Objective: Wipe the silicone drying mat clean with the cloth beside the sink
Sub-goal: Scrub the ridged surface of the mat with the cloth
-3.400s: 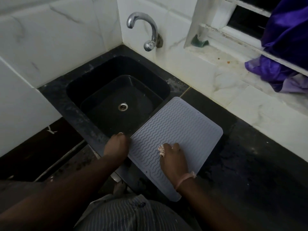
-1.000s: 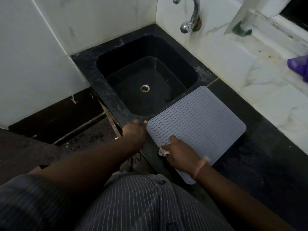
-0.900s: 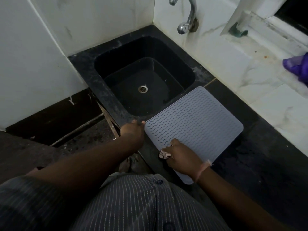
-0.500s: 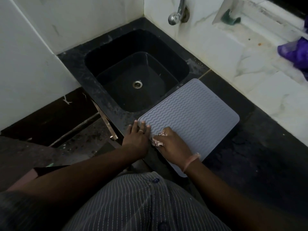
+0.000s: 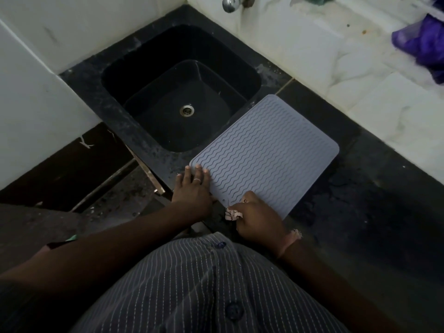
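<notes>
A grey silicone drying mat [image 5: 266, 152] with wavy ridges lies on the dark counter, right of the sink, set at an angle. My left hand [image 5: 193, 186] lies flat with straight fingers on the mat's near left corner, a ring on one finger. My right hand [image 5: 258, 216] grips a small bunched pale cloth [image 5: 232, 214] at the mat's near edge. Most of the cloth is hidden under my fingers.
A black sink [image 5: 177, 92] with a metal drain [image 5: 186, 110] sits left of the mat. The tap [image 5: 230, 3] juts from the white tiled wall above. Purple fabric [image 5: 422, 42] lies on the marble ledge at the far right. Dark counter [image 5: 372, 200] extends right.
My right hand has drawn the cloth toward me, from the mat's left part down to its near edge. My left hand stays flat on the near left corner.
</notes>
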`<action>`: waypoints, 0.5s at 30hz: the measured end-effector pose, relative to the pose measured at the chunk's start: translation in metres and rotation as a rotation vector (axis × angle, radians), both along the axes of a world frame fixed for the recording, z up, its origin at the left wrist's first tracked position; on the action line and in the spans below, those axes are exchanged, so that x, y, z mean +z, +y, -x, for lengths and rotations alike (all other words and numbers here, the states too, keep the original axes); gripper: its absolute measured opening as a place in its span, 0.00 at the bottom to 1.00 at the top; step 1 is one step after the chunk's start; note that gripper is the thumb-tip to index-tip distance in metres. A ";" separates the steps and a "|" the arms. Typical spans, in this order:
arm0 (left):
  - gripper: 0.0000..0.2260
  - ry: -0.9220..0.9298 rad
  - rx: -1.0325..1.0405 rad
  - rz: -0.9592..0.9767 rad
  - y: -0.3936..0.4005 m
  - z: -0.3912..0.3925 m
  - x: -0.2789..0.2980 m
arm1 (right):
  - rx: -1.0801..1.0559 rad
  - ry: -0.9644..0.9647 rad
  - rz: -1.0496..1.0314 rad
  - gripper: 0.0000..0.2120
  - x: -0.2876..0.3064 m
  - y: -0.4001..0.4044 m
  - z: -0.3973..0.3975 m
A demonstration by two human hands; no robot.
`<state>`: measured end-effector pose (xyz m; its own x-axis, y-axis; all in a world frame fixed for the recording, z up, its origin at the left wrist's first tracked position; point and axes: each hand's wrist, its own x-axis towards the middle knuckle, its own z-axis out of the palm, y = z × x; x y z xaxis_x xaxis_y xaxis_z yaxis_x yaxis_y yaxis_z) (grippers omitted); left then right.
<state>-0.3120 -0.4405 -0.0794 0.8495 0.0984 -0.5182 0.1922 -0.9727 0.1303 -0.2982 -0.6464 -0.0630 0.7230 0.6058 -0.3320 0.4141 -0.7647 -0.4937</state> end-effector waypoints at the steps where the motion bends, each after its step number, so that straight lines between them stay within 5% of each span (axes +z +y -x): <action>1: 0.37 -0.026 -0.003 0.029 -0.003 0.000 0.000 | -0.001 -0.024 -0.001 0.16 0.001 0.002 -0.002; 6: 0.36 -0.109 -0.020 0.163 -0.019 -0.014 -0.005 | -0.022 -0.107 -0.002 0.22 -0.004 0.012 -0.002; 15: 0.39 -0.059 -0.037 0.101 -0.025 -0.018 -0.008 | -0.007 -0.084 0.084 0.17 -0.001 -0.012 0.020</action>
